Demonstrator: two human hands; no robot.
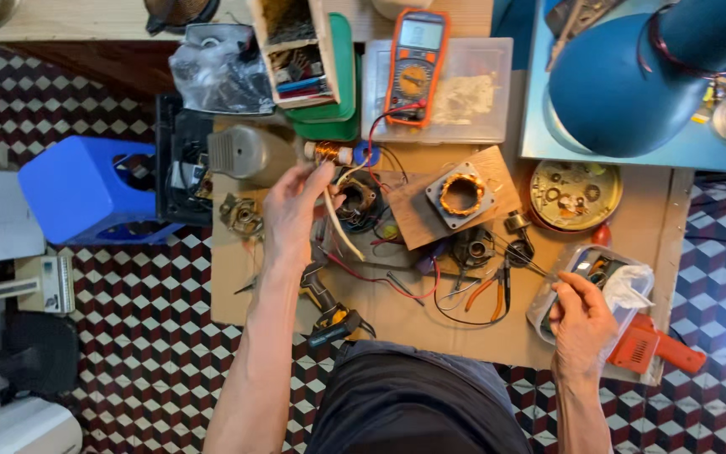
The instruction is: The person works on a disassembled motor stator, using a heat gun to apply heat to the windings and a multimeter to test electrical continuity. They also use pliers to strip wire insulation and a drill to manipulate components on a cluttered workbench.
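White tubing (339, 227), thin, curved, left-hand fingers (313, 181)

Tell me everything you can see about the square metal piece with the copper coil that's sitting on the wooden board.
The square plate is grey metal with a small hole near each corner and a round opening in the middle, ringed by bright copper-orange wire windings. It lies flat, turned a little askew, on a brown wooden board that rests on the workbench below the orange multimeter. Neither hand touches it: the left hand holds a white tube farther left, and the right hand is by a clear plastic tub.
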